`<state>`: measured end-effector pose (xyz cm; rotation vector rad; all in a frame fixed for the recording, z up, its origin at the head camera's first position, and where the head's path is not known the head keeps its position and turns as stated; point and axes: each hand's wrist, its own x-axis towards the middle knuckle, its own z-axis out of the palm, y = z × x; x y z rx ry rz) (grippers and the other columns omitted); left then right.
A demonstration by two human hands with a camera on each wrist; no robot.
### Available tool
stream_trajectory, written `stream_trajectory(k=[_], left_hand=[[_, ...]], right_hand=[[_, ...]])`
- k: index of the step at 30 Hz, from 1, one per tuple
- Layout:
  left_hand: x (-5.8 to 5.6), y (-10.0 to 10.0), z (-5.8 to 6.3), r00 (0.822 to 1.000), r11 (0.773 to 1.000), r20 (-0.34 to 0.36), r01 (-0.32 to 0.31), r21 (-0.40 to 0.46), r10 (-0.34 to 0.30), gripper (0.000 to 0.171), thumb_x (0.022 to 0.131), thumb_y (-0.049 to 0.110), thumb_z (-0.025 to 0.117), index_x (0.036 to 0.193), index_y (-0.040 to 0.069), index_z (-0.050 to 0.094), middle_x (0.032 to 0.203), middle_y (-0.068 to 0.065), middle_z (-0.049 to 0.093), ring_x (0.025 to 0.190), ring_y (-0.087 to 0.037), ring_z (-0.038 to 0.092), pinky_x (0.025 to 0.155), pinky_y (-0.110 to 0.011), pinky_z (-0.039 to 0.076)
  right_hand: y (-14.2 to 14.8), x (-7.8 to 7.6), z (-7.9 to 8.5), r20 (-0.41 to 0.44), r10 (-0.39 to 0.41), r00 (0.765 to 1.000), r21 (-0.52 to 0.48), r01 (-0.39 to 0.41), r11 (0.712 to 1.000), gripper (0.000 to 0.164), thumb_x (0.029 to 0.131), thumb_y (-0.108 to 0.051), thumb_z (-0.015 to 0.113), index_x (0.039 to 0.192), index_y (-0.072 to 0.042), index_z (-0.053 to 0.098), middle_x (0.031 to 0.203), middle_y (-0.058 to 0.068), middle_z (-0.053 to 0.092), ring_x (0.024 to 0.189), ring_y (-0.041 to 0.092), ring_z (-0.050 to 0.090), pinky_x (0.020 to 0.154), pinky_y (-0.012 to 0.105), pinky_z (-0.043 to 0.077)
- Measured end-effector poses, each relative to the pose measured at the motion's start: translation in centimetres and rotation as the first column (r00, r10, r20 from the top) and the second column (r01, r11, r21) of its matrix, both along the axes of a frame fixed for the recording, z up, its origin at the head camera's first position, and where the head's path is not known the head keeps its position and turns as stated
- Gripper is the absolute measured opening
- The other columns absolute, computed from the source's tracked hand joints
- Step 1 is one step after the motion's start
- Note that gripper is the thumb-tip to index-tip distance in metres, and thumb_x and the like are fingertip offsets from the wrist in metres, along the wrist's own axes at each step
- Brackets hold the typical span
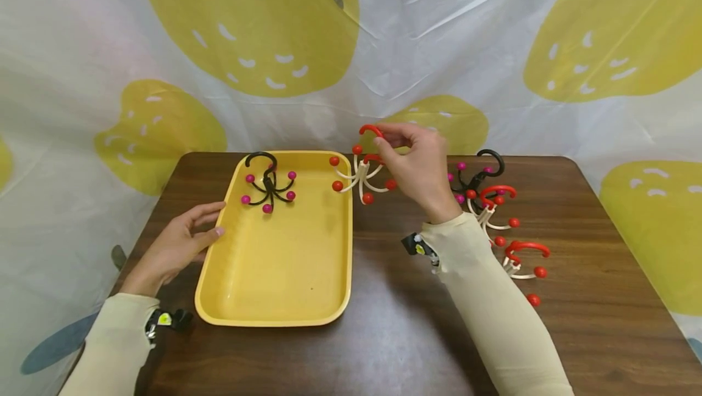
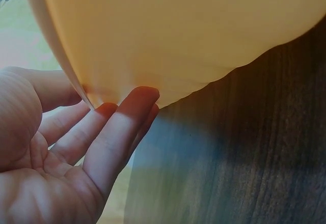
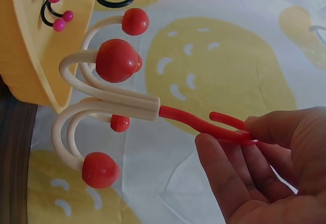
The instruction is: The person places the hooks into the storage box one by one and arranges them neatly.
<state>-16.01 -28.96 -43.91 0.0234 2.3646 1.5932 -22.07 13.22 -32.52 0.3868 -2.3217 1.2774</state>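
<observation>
My right hand (image 1: 418, 161) pinches the red hook of a white multi-arm hanger (image 1: 362, 170) with red ball tips. In the right wrist view, thumb and fingers hold the hook (image 3: 204, 127) near its bend. The hanger overlaps the right rim of a yellow tray (image 1: 280, 274) in the head view. Fairly straight fingers of my left hand (image 1: 175, 243) touch the tray's left side, fingertips at the rim; the left wrist view shows them against the tray's outer wall (image 2: 178, 40). Inside the tray, toward its far end, stands a black hanger (image 1: 269, 184) with pink ball tips.
Right of my right forearm, a black hanger (image 1: 476, 184) with pink tips and two white hangers (image 1: 487, 216) with red hooks stand on the brown table (image 1: 592, 323), partly hidden by the sleeve. A fruit-print cloth (image 1: 439, 30) hangs behind the table.
</observation>
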Motion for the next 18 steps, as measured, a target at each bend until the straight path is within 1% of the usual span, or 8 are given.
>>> stream_trajectory(k=[6,9,12,18], left_hand=[[0.0,0.0,0.0,1.0,1.0,0.0,0.005,0.014,-0.005,0.065,0.109,0.011,0.06,0.167,0.008,0.03,0.164,-0.029,0.04,0.109,-0.034,0.074,0.076,-0.048,0.068],[0.0,-0.1,0.1,1.0,1.0,0.002,0.008,0.023,-0.008,0.065,0.109,0.011,0.059,0.166,0.008,0.03,0.164,-0.029,0.04,0.109,-0.032,0.074,0.076,-0.048,0.067],[0.0,-0.1,0.1,1.0,1.0,0.006,0.007,0.025,-0.007,0.065,0.109,0.012,0.059,0.167,0.009,0.03,0.165,-0.028,0.039,0.11,-0.032,0.074,0.077,-0.047,0.067],[0.0,-0.2,0.0,1.0,0.999,0.01,0.005,0.033,-0.005,0.065,0.109,0.012,0.06,0.167,0.009,0.03,0.165,-0.028,0.039,0.11,-0.031,0.074,0.077,-0.047,0.068]], right_hand=[[-1.1,-0.7,-0.3,0.003,0.038,0.999,-0.008,-0.038,0.999,0.023,0.094,-0.014,0.077,0.116,-0.012,0.083,0.096,0.007,0.083,0.085,0.018,0.077,0.068,0.017,0.05],[-1.8,-1.0,-0.3,0.003,0.058,0.998,-0.008,-0.058,0.998,0.023,0.094,-0.013,0.077,0.117,-0.01,0.083,0.097,0.008,0.083,0.086,0.018,0.077,0.071,0.017,0.051],[-2.4,-1.3,-0.4,0.007,0.077,0.997,-0.014,-0.077,0.997,0.023,0.094,-0.012,0.077,0.116,-0.009,0.083,0.098,0.008,0.083,0.085,0.019,0.077,0.072,0.021,0.054],[-3.7,-2.0,-0.7,0.017,0.087,0.996,-0.009,-0.087,0.996,0.022,0.094,-0.012,0.075,0.114,-0.009,0.083,0.097,0.007,0.083,0.085,0.019,0.078,0.076,0.028,0.059]])
